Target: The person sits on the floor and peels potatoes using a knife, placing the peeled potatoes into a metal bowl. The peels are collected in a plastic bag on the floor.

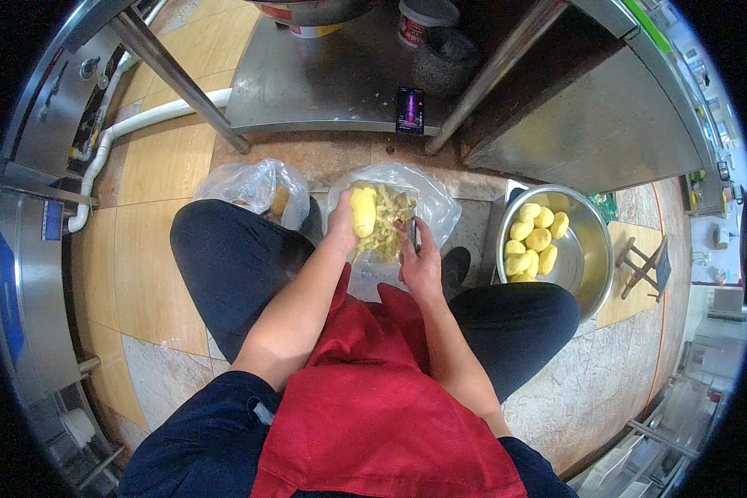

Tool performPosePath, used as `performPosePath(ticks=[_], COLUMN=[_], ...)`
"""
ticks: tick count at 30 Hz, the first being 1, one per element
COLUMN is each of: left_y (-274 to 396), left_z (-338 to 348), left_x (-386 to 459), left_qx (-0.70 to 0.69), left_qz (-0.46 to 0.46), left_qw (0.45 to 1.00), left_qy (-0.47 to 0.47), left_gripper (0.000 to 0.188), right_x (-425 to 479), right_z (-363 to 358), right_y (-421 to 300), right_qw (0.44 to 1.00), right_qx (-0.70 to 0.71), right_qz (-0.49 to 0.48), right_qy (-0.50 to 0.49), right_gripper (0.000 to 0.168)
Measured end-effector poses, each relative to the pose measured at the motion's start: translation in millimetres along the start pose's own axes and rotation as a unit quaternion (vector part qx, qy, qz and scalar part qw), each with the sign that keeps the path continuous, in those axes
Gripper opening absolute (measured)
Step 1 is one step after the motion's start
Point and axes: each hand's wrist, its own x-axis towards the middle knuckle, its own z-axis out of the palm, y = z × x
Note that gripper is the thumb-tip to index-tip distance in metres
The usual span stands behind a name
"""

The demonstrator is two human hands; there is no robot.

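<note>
My left hand grips a long peeled potato above an open clear plastic bag on the floor between my feet. Potato peelings lie heaped in that bag. In my right hand is a peeler, held just right of the potato and apart from it; its blade is hard to make out. By my right knee stands a large steel bowl with several peeled potatoes in its left part. A second plastic bag near my left knee holds unpeeled potatoes.
Ahead is a steel table's low shelf, bearing a lit phone, a dark stone mortar and a plastic tub. Table legs frame it. A small folding stool stands right of the bowl. White pipes run at left.
</note>
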Motion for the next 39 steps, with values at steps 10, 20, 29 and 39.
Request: performPosePath(ticks=[10,20,29,39], left_y=[9,10,0,7], left_z=[5,12,-10,-11], left_x=[-8,-19,15,25], left_qx=[-0.033,0.069,-0.076,-0.066], left_qz=[0.016,-0.048,-0.007,0.046], left_qw=[0.999,0.996,0.996,0.994], left_qy=[0.009,-0.004,0.052,0.075], left_gripper=[0.044,0.044,0.046,0.051], right_x=[12,7,-38,-26], right_z=[7,17,42,24], right_y=[19,2,-9,7], right_qw=[0.994,0.994,0.986,0.991], right_qx=[-0.080,-0.065,-0.123,-0.079], right_qz=[-0.077,-0.081,-0.046,-0.109], right_qy=[-0.008,-0.015,-0.100,-0.018], right_gripper=[0.050,0.053,0.054,0.050])
